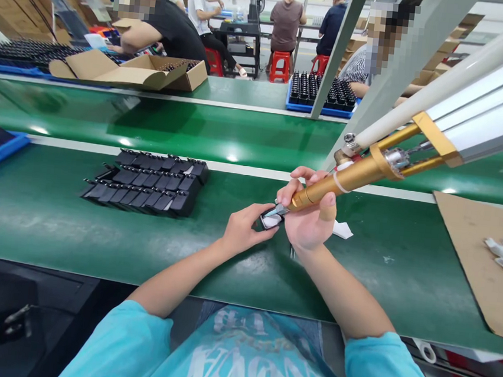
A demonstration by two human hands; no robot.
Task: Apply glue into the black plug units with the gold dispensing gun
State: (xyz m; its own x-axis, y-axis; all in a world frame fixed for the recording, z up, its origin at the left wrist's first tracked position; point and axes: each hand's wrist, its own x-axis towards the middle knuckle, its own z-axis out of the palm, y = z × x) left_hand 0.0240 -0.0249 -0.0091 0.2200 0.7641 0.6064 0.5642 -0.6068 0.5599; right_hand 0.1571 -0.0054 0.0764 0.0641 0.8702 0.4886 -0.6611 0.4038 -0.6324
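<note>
The left hand (242,230) pinches 1 black case (270,220); the right hand (308,226) curls around the gold tool (360,173).

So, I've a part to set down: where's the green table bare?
Bare green shows between the black parts and left hand, and, save a pale mark, between the white scrap and cardboard sheet. Crowded around the right hand and gold tool.
</note>
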